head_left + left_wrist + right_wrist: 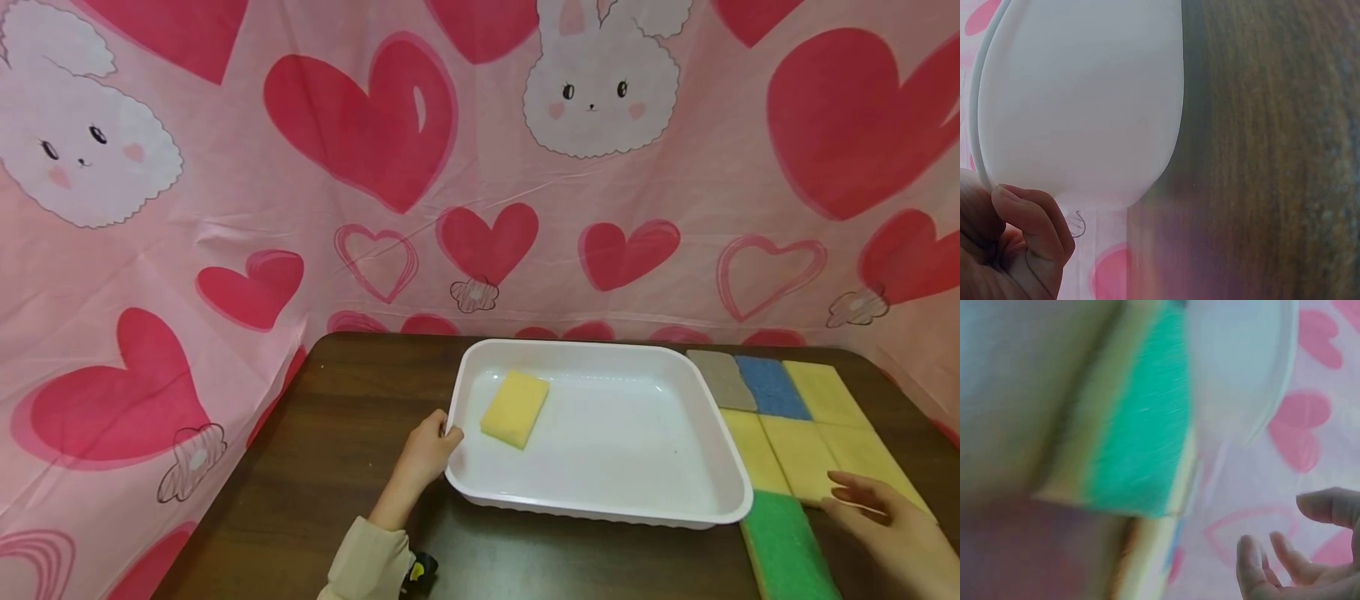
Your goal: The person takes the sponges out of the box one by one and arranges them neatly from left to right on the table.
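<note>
My left hand (431,450) grips the left rim of a white rectangular tray (615,450), its thumb over the edge. In the left wrist view, the fingers (1038,219) curl at the rim beside the tray's smooth outer wall. A yellow sponge (514,408) lies tilted in the left part of the tray. My right hand (892,521) is over the sponges at the right, fingers and thumb apart with nothing between them. Nearest to it are a yellow sponge (798,458) and a green-topped sponge (791,542), which is blurred in the right wrist view.
Beyond the tray's right side, a grey sponge (722,379), a blue sponge (774,387) and several yellow ones lie edge to edge on the dark wooden table (360,392). A pink cloth (495,183) with hearts and rabbits hangs behind. A black strap (422,573) shows at the left wrist.
</note>
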A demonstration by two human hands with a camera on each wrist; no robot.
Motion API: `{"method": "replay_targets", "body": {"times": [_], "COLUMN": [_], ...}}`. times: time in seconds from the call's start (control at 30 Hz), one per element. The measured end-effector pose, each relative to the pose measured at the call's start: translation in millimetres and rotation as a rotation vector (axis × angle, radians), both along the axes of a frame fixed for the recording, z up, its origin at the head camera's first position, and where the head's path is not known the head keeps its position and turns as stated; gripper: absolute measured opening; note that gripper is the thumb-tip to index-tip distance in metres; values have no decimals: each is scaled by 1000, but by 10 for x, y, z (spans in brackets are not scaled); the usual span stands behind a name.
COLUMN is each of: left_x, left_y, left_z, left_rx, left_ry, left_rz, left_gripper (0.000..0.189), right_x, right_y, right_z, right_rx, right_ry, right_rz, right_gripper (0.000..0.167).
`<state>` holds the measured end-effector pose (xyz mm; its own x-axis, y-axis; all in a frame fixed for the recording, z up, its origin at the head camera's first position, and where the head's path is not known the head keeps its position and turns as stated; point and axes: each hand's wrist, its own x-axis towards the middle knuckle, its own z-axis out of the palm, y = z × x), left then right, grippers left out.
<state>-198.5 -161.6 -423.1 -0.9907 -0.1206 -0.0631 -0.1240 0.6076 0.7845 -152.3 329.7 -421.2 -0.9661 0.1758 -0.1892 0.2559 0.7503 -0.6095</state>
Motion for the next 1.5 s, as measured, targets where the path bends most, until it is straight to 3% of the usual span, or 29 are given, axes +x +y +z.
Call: {"method": "replay_targets", "body": {"times": [0.1, 0.2, 0.43, 0.8, 1.17, 1.5], "left_x": [-1, 1, -13, -14, -14, -5], "left_y": [2, 4, -1, -7, -7, -5], "left_z": [0, -3, -16, -23, -14, -16], "left_rx": [0, 3, -3, -3, 21, 25], "left_ry": [5, 5, 14, 14, 4, 3], "left_rz": [-2, 0, 4, -1, 0, 4], "left_gripper": [12, 12, 13, 13, 13, 12], "right_x": [-20, -70, -254, -482, -805, -1099], "right_y": [-149, -305, -715, -1388, -2004, -2351], "right_z": [139, 278, 584, 743, 754, 751], "right_rx": [-13, -17, -29, -104, -279, -213], "right_ry": [174, 232, 188, 171, 116, -29], "right_rz": [29, 77, 219, 322, 334, 378], "right_gripper": [51, 49, 55, 52, 46, 49]}}
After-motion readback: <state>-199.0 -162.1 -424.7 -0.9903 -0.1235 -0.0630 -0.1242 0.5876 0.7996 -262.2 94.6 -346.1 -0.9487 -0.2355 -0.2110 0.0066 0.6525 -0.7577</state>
